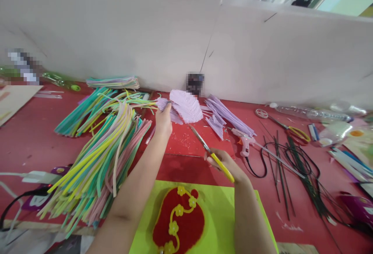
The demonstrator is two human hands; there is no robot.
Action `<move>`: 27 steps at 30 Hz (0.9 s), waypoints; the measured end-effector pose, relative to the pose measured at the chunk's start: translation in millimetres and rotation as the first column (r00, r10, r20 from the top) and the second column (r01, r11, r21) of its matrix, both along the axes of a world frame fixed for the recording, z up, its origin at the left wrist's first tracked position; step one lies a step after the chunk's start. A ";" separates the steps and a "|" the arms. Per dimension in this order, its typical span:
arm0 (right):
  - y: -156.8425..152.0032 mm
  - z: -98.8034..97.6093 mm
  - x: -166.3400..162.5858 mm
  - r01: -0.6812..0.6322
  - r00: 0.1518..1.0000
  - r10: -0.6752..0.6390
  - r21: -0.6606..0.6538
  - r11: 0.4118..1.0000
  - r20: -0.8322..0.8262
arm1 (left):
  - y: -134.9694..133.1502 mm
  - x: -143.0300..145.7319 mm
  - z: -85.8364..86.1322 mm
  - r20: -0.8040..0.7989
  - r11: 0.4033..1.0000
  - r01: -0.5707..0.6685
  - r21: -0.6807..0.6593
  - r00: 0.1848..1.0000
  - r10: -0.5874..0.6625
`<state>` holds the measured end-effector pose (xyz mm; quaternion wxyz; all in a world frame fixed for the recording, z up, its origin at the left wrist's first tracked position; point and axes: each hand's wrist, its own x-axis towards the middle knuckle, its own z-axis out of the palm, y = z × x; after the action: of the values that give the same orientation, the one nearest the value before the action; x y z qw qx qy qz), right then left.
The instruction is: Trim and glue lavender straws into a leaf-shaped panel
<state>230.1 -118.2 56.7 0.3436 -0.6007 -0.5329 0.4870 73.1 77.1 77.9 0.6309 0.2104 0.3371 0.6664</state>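
My left hand (164, 121) is closed on a lilac leaf-shaped piece (186, 106) built from fuzzy chenille stems, thumb on top. It is held up over a red board (183, 141) dotted with small clippings. In my right hand (225, 162) are scissors with a yellow handle (222, 166); their blades point up and left, a little below the lilac piece and apart from it. Just right of the piece lie a smaller lilac section (216, 125) and a bundle of lilac stems (231, 116).
A large heap of coloured chenille stems (101, 149) covers the left side. To the right are a pink glue gun (246, 143) with a black cord, second scissors (297, 134), dark green stems (303, 168) and a plastic bottle (313, 112). A green sheet (218, 215) lies in front; a white partition (131, 32) stands behind.
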 end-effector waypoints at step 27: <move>22.9 -32.4 17.0 0.761 0.617 -0.688 0.066 0.645 -0.382 | -32.2 8.1 5.1 -0.224 0.792 0.610 -0.013 0.770 -0.597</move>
<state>247.1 -95.4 24.2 0.6582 -0.6346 -0.2295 0.3337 81.2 44.9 82.9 0.7641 0.3978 0.2978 0.4113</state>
